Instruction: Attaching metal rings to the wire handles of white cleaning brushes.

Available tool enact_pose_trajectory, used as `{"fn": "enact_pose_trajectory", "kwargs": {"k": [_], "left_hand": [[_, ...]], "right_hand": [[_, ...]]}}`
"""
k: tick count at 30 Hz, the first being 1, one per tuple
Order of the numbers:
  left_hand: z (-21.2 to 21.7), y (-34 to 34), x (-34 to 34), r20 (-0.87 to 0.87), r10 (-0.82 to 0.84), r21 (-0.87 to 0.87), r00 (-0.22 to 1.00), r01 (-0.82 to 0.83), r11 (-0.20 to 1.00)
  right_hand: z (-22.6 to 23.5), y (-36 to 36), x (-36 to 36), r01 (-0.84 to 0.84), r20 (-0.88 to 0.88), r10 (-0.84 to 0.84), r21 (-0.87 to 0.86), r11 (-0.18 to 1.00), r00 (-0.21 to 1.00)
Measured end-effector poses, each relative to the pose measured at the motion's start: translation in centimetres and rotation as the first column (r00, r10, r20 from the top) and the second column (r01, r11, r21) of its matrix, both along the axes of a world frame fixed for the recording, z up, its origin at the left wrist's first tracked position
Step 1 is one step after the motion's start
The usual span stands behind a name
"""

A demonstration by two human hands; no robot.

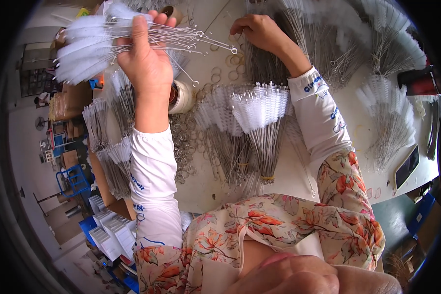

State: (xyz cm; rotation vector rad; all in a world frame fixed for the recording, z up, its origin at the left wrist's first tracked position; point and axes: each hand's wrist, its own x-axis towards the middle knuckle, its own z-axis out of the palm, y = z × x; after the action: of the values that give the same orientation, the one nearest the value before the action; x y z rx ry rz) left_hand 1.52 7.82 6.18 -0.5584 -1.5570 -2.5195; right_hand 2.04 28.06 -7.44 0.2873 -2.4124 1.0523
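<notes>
My left hand point(149, 61) is closed around a loose bunch of bottle brushes point(85, 46). Their white bristle heads fan out to the left, and their thin wire stems with looped ends point right. Over the table's far middle, my right hand point(259, 32) has its thumb and fingertips pinched together; what they hold, if anything, is too small to make out. Just below those fingertips lie several yellowish rubber bands point(234, 60). Nearer to me, between my forearms, a bundle of brushes point(260, 110) is tied near its lower end with a yellow band.
More brush bundles point(387, 110) cover the table's right and far sides. Others stand in a cardboard box point(105, 183) on the left. Small metal rings point(183, 154) are scattered beside a tape roll point(182, 98). A phone point(406, 166) lies near the right edge.
</notes>
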Motion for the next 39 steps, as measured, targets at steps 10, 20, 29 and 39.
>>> {"fn": "enact_pose_trajectory", "kwargs": {"k": [10,20,29,39], "left_hand": [[-3.8,0.9,-3.0,0.378,-0.103,0.053,0.920,0.089,0.995],[-4.1,-1.2,-7.7,0.521,-0.196,0.315,0.831,0.026,0.949],[-3.9,-2.2,-8.1,0.519,-0.238,0.391,0.821,0.020,0.920],[-2.4,-0.9,-6.0,0.546,-0.124,0.330,0.828,-0.077,0.941]], "right_hand": [[1.5,0.0,0.9,-0.120,0.082,0.119,0.004,0.993,0.989],[2.0,-0.1,1.0,-0.208,0.026,0.206,0.061,0.976,0.978],[5.1,-0.9,2.0,-0.203,0.078,0.208,-0.068,0.977,0.975],[8.8,0.7,3.9,-0.393,0.152,0.601,-0.627,0.673,0.785]]}}
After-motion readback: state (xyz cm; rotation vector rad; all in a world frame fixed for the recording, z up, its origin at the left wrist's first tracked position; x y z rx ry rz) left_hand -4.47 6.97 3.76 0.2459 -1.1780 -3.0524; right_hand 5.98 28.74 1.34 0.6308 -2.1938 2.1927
